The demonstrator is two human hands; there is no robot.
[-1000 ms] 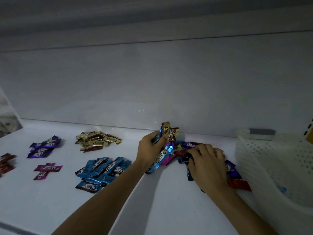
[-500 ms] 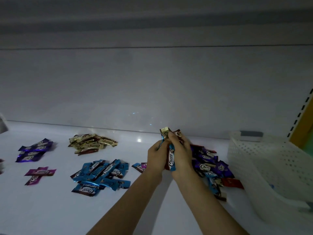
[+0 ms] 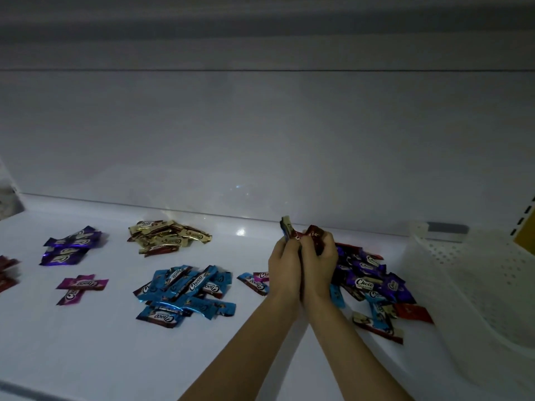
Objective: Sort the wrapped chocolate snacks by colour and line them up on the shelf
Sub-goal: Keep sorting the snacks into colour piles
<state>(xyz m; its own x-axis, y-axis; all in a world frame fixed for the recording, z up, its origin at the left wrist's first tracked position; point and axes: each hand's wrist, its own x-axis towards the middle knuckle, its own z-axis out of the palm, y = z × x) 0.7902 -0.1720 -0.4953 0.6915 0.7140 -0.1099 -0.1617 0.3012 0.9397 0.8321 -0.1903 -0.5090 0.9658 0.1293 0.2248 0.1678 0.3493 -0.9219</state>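
Note:
Sorted snack piles lie on the white shelf (image 3: 86, 357): gold (image 3: 168, 237), blue (image 3: 185, 292), purple (image 3: 72, 246), magenta (image 3: 81, 286) and red (image 3: 7, 273) at the left edge. An unsorted mixed heap (image 3: 373, 285) lies to the right of my hands. My left hand (image 3: 285, 264) and my right hand (image 3: 318, 261) are pressed together above the shelf. Both grip a small bunch of wrapped snacks (image 3: 301, 233), whose gold and red ends stick out above the fingers. Two loose snacks (image 3: 254, 280) lie just left of my left hand.
A white perforated plastic basket (image 3: 477, 285) stands at the right, close to the mixed heap. The shelf's back wall (image 3: 260, 140) rises right behind the piles. A yellow upright with slots (image 3: 527, 227) shows at the far right edge.
My right hand left the mixed heap and joined my left hand on the held bunch. A blue snack seen between the hands half a second ago is hidden now; a red one shows on top.

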